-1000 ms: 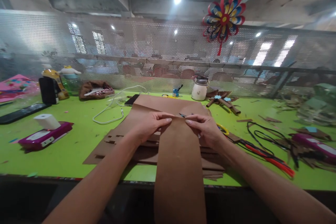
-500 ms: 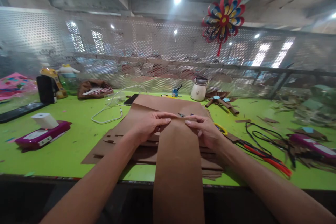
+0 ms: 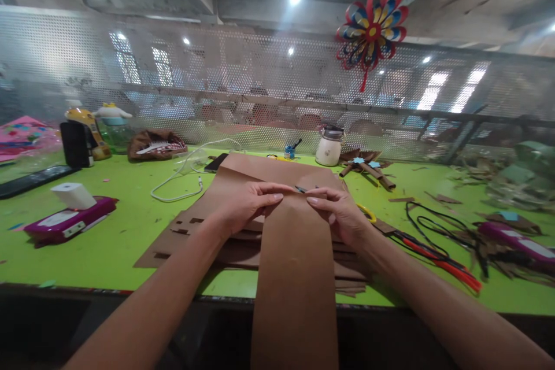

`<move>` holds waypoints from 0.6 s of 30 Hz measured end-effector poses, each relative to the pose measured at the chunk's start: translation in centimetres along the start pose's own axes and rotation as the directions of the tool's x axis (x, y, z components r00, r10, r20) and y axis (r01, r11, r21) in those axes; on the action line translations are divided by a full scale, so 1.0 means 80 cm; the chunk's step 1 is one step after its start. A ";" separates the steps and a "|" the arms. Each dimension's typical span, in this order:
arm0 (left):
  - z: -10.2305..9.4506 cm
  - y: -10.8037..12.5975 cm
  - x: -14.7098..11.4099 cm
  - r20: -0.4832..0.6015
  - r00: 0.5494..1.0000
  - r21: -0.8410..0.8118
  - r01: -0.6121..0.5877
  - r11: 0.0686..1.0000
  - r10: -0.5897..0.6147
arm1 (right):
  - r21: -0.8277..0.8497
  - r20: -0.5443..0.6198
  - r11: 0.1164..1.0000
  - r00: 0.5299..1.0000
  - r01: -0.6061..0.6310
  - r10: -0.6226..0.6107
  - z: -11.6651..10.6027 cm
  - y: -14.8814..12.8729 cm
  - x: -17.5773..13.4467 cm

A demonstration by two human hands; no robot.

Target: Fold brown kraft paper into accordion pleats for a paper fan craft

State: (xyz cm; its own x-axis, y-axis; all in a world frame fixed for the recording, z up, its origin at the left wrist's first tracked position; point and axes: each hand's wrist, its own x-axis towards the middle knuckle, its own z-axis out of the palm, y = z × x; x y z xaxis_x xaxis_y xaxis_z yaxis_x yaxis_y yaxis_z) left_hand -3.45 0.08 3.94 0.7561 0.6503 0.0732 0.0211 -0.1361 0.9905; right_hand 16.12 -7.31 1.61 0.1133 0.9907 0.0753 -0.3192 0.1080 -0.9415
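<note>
A long strip of brown paper [image 3: 296,266] hangs from between my hands and runs down past the table's front edge. My left hand [image 3: 254,205] pinches its top left corner between thumb and fingers. At the top right corner, my right hand [image 3: 336,211] pinches the same strip. The top edge looks slightly folded or curled between my fingertips. Beneath and behind lies a stack of brown paper sheets [image 3: 277,166], some with notched edges. Just beyond my fingertips shows a small dark metal tip [image 3: 300,189]. A yellow scissor handle [image 3: 366,213] pokes out beside my right wrist.
On the green table [image 3: 130,225], a purple power strip [image 3: 71,222] with a white charger [image 3: 73,195] sits left. A white cable [image 3: 173,199] curls behind. A white jar [image 3: 329,147] stands at the back; red-handled pliers [image 3: 446,266] and paper scraps lie right.
Almost nothing differs. Both hands keep their pinch on the paper strip, with only a slight shift of the fingers at its top edge and of the camera.
</note>
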 end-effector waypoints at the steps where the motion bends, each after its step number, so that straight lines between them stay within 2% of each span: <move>1: 0.000 0.000 0.000 0.003 1.000 -0.014 0.004 1.000 -0.004 | 0.005 0.006 1.000 1.000 0.004 -0.004 0.000 0.000 0.000; 7: 0.002 0.002 -0.001 0.036 0.998 -0.029 0.061 0.998 -0.060 | 0.014 0.040 1.000 0.999 0.003 -0.004 -0.003 0.004 0.001; 18: 0.000 -0.005 0.000 0.035 0.992 -0.113 0.122 0.986 -0.119 | -0.011 0.014 1.000 1.000 -0.015 0.015 -0.001 0.006 0.000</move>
State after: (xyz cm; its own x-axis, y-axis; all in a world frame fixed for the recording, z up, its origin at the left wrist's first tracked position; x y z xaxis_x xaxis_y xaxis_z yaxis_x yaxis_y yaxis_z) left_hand -3.46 0.12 3.56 0.7709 0.6351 -0.0491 0.0393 0.0296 0.9988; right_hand 16.05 -7.24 1.13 0.0954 0.9933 0.0653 -0.3103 0.0920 -0.9462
